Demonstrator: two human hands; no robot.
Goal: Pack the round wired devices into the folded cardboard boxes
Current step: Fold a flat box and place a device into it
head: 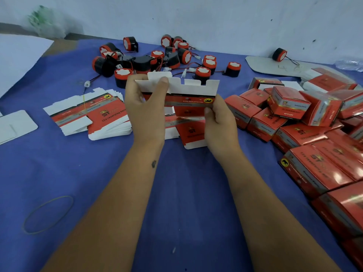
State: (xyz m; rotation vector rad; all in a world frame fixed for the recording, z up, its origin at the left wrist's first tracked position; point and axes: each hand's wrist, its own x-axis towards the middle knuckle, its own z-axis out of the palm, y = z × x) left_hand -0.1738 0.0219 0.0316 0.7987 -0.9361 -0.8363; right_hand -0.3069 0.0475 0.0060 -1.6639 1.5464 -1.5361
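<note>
1. Over the middle of the blue cloth (pixel 176 193), 2 bare hands hold 1 flat box blank (pixel 193 89) up off the surface, white inner side and notched flaps toward the far wall.
2. Left hand (pixel 146 107) pinches the blank's left end, thumb pressed on the white flap near the top edge, fingers curled behind.
3. Right hand (pixel 220 120) grips the blank's lower right part, fingers curled round the red printed panel; the exact fold there is hard to make out, perhaps a half-opened sleeve.
4. Beyond the hands, near the wall (pixel 216 20), lies a loose cluster of round devices (pixel 202 72), black bodies with red rims and white faces, their red and black wires tangled among them.
5. 1 more device (pixel 279 54) sits apart at the far right, on a pale flat sheet (pixel 261 64).
6. Left of the hands, a fanned stack of blanks (pixel 102 116) rests on the cloth, with 1 thin yellow band across it.
7. Right of the hands, many closed red boxes (pixel 290 103) are heaped together, running down the right edge.
8. Near the left forearm, a rubber band (pixel 48 213) lies in a loop on the cloth.
9. White card (pixel 15 124) lies at the left edge.
</note>
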